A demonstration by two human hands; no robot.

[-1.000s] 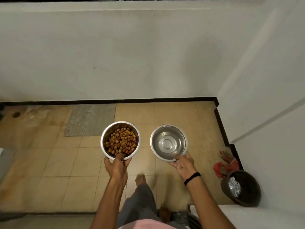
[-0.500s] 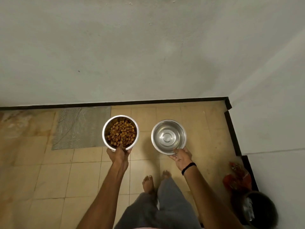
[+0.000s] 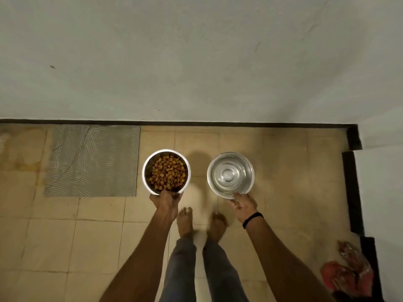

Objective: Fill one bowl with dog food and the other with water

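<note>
Two steel bowls hang side by side above the tiled floor, near the wall. The left bowl [image 3: 146, 171] holds brown dog food [image 3: 168, 172]; my left hand [image 3: 166, 201] grips its near rim, thumb inside. The right bowl [image 3: 209, 173] holds clear water [image 3: 229, 175]; my right hand [image 3: 243, 203], with a black band at the wrist, pinches its near rim. My bare feet stand on the tiles just below the bowls.
A white wall with a black skirting [image 3: 196, 123] runs straight ahead. A grey ribbed mat [image 3: 91, 160] lies on the floor left of the food bowl. At the right a white wall corner juts out, and red plastic wrapping [image 3: 346, 275] lies beside it.
I have stepped closer to the wall with both bowls held out. The view has tilted down, and the dark bin at the right has left the frame.
</note>
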